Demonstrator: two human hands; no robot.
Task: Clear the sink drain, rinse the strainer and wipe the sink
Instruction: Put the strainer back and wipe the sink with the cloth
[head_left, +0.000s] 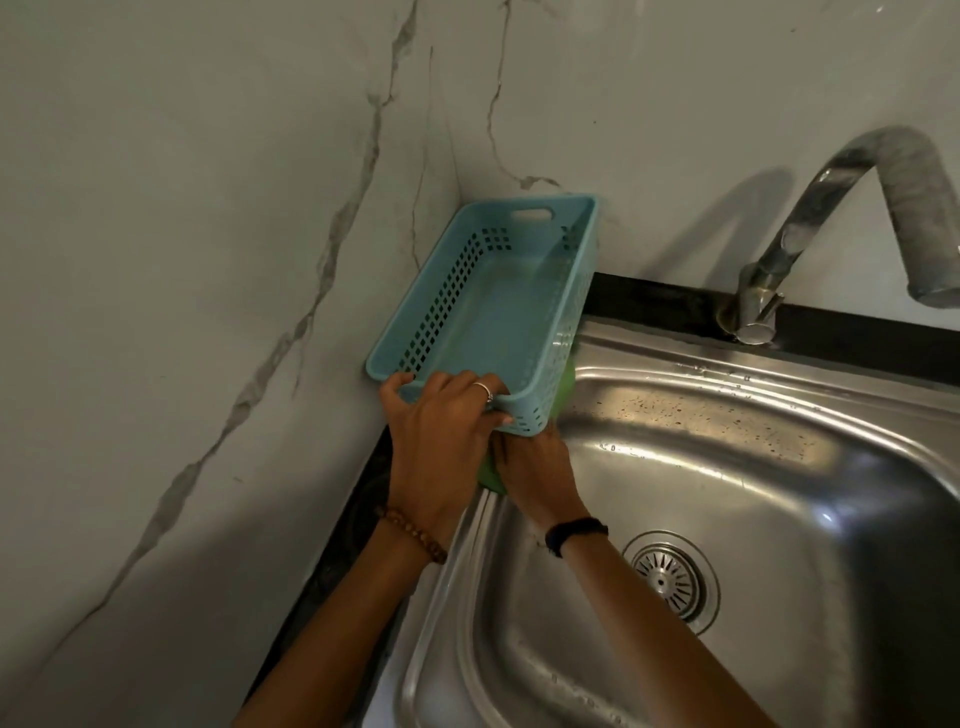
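1. Two hands are busy at the back left corner of the steel sink (727, 467). The left hand (441, 431) is closed around the near edge of a blue plastic basket (493, 306) and tips it up, so its far end leans toward the marble wall (208, 208).
2. The right hand (535, 467) reaches under the lifted basket and presses on something green (488, 480). I think it is a soft sponge or cloth, but most of it is hidden. I cannot tell if the fingers are curled around it or just pushing flat.
3. The basket looks empty and light, with holes in its sides. It is stiff plastic, so one hand on the rim is enough. It may be wet and a bit slippery.
4. The green thing looks squashy. It should be held flat under the palm to wipe well.
5. The strainer (670, 579) sits in the drain at the bottom of the sink, to the right of the hands. It looks clean from where I stand.
6. The tap (831, 218) stands behind the sink. No water comes out. The sink's right side is cut off.
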